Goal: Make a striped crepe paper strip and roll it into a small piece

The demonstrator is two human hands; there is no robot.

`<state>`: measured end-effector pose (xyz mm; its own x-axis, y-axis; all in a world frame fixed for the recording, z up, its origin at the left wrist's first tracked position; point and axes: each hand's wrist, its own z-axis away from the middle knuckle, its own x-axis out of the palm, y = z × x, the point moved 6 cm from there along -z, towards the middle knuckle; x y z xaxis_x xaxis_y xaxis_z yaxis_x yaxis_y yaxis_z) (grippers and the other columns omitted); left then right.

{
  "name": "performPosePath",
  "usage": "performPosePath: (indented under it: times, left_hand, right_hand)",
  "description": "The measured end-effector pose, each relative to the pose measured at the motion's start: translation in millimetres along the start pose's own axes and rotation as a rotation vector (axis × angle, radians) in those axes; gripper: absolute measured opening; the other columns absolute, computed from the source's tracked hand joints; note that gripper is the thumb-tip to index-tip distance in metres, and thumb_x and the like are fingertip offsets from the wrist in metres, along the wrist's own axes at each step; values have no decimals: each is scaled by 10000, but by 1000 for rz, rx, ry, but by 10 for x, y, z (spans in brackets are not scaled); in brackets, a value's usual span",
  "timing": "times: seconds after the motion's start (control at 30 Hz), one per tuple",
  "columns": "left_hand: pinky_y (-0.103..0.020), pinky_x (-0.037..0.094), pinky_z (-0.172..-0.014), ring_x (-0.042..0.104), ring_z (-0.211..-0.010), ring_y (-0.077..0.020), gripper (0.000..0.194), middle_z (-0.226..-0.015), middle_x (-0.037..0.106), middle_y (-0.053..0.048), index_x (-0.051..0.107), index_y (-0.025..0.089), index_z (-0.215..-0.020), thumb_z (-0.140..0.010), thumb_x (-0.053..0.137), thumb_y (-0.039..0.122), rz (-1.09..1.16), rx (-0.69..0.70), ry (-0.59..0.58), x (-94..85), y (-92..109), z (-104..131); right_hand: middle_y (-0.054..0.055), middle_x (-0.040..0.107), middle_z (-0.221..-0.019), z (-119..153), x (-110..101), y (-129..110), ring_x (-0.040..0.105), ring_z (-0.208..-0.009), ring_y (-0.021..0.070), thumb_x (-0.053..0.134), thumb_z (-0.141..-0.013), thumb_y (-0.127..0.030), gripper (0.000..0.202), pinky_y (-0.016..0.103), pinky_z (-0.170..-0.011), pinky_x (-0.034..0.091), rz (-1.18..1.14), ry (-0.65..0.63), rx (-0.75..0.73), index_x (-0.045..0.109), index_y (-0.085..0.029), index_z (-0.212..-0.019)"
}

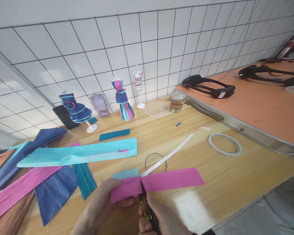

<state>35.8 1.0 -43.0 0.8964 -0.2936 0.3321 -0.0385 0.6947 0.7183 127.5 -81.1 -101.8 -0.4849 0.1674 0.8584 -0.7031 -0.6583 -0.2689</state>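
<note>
My left hand [107,199] pinches the left end of a pink strip [173,179], which looks like crepe paper, thumb on top and fingers beneath. A pair of scissors [147,204] is gripped in my right hand [161,215]. Their dark blades lie across the strip near its middle, just right of my left thumb. Behind the strip's left part shows a short light-blue piece [126,173]. A narrow white strip [171,153] runs from the pink strip's upper edge toward the back right.
Turquoise paper [88,151], pink and navy paper [56,192] lie on the left. Three small dressed mannequins stand at the back, including a navy one [79,112]. A cup [177,101] and a tape roll [225,144] are to the right. Black headgear [210,86] rests on the orange surface.
</note>
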Motion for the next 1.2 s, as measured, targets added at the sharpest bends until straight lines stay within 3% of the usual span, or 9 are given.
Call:
performPosePath:
  times: [0.2, 0.73, 1.1, 1.2]
  left_hand:
    - [-322, 533, -676, 643, -781, -267, 260, -776, 714, -124, 705, 103, -827, -758, 556, 305, -4, 13, -2, -10, -2, -9]
    - [-297, 531, -636, 648, -746, -261, 306, -729, 708, -148, 716, 53, -821, -728, 581, 311, -21, 24, 9, 39, 44, 21]
    - [-263, 525, -584, 631, -697, -231, 279, -707, 698, -128, 721, 104, -767, -735, 554, 324, -54, 54, -2, 91, 70, 35]
    - [-274, 529, -580, 630, -705, -236, 235, -694, 693, -108, 713, 122, -741, -725, 574, 312, -27, 44, 48, 43, 51, 30]
  right_hand:
    - [-67, 356, -471, -25, -33, 18, 221, -356, 26, 513, -753, -614, 455, 175, -404, 115, -5, 21, -12, 523, -167, -673]
    - [-63, 368, -457, 3, -4, -20, 250, -364, 33, 568, -712, -611, 445, 179, -413, 124, 26, 38, -2, 545, -168, -672]
    - [-80, 355, -462, 8, 12, -16, 233, -348, 22, 580, -695, -612, 443, 186, -410, 88, 14, 61, -16, 503, -177, -671]
    - [-84, 358, -459, 13, 24, -18, 239, -342, 18, 589, -686, -611, 444, 188, -411, 81, 12, 63, -20, 492, -178, -676]
